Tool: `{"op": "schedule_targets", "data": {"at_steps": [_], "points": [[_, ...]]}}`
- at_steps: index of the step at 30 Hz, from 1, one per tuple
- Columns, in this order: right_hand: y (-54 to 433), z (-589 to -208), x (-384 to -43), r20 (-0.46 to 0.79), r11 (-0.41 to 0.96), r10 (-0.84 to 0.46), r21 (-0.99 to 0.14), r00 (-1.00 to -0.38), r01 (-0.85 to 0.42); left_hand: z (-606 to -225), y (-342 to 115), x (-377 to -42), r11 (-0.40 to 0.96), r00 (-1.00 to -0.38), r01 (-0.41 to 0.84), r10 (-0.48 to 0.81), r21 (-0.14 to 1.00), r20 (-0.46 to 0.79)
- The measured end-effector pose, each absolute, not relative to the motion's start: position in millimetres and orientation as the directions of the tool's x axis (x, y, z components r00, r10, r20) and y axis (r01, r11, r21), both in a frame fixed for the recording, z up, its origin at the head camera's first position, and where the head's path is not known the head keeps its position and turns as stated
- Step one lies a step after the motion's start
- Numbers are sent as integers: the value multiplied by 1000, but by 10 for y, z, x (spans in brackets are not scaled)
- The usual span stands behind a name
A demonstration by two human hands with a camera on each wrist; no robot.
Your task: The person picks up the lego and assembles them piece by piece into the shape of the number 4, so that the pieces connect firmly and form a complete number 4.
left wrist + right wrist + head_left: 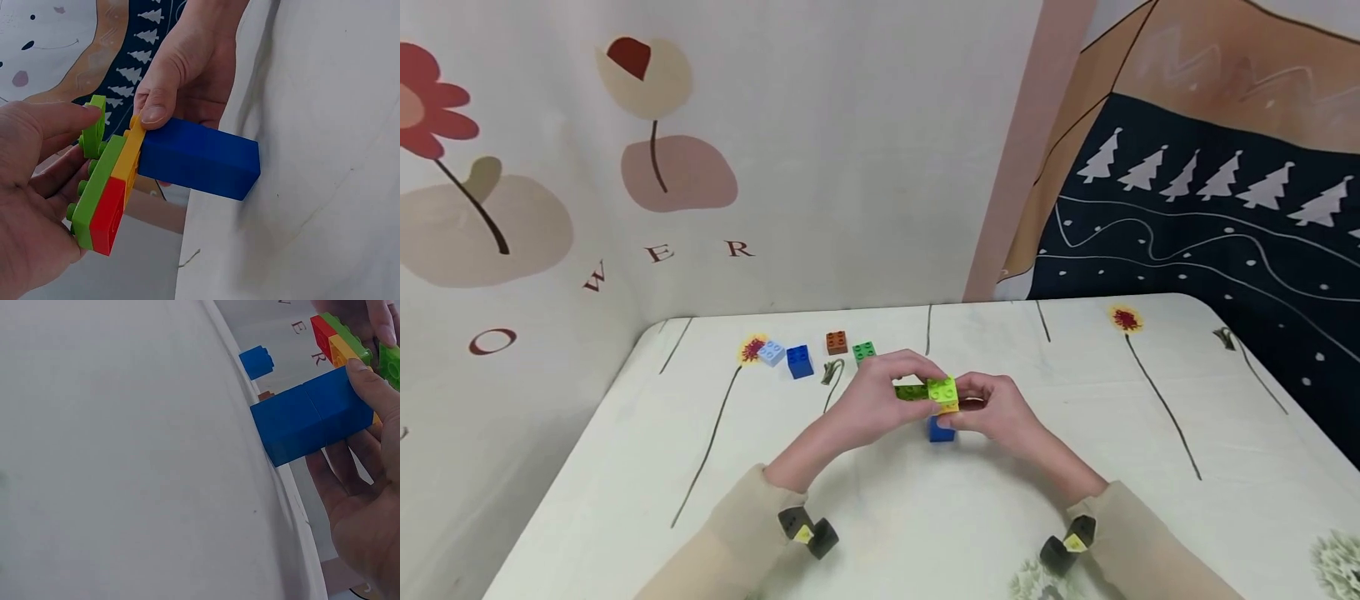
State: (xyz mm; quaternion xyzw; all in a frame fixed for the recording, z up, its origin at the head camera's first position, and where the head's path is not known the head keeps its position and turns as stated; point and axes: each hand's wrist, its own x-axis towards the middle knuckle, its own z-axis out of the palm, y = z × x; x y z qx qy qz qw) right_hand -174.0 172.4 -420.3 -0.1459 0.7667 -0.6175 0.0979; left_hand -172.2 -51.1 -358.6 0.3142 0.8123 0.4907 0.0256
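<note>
You're working two-handed.
Your left grip (880, 398) pinches the lime brick (942, 392); your right grip (1000, 408) curls round the upper end of the blue tower (199, 159).

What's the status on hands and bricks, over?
Left hand pinches lime brick. Right hand grips blue-based stack. Loose bricks sit farther back, apparently not in the way.

Loose bricks (800, 362) on flower-printed table (917, 525)

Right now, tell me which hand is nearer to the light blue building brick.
The left hand. It is to the right of the light blue building brick and closer to the person, not touching it; the right hand is farther right.
</note>
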Motion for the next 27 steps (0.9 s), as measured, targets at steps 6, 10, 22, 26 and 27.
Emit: {"op": "schedule_targets", "data": {"at_steps": [6, 10, 22, 26, 27], "points": [[1719, -4201, -1739, 33, 185, -355, -977, -934, -105, -3596, -469, -1732, 406, -828, 467, 511, 786, 229], [1724, -4198, -1734, 26, 182, -347, -979, -938, -94, -3612, -442, -1735, 425, -821, 491, 519, 761, 240], [1729, -4198, -1725, 21, 178, -344, -980, -939, -87, -3617, -434, -1731, 448, -824, 491, 518, 747, 230], [1724, -4205, -1725, 15, 177, -345, -981, -938, -81, -3612, -432, -1732, 456, -837, 466, 505, 758, 211], [1724, -4208, -1726, 14, 178, -345, -981, -939, -80, -3612, -431, -1734, 459, -839, 460, 504, 760, 204]]}}
